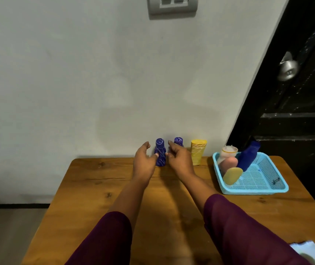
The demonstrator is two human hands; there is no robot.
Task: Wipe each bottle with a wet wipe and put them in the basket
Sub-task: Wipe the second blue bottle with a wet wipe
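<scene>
second purple bottle (pixel 178 141) behind right hand (pixel 179 160)

I see a wooden worktop (pixel 99 188) pushed against a pale wall (pixel 57 83), which carries a grey switch plate (pixel 172 5) at the top edge. On my right stands a black door (pixel 296 121) with a round metal knob (pixel 288 68). Grey floor (pixel 9 236) shows at lower left.

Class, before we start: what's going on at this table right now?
A person reaches for a purple bottle standing at the far edge of the table. The left hand and right hand are open on either side of it. A second purple bottle and a yellow bottle wait alongside. Three bottles lie in the blue basket.
</scene>
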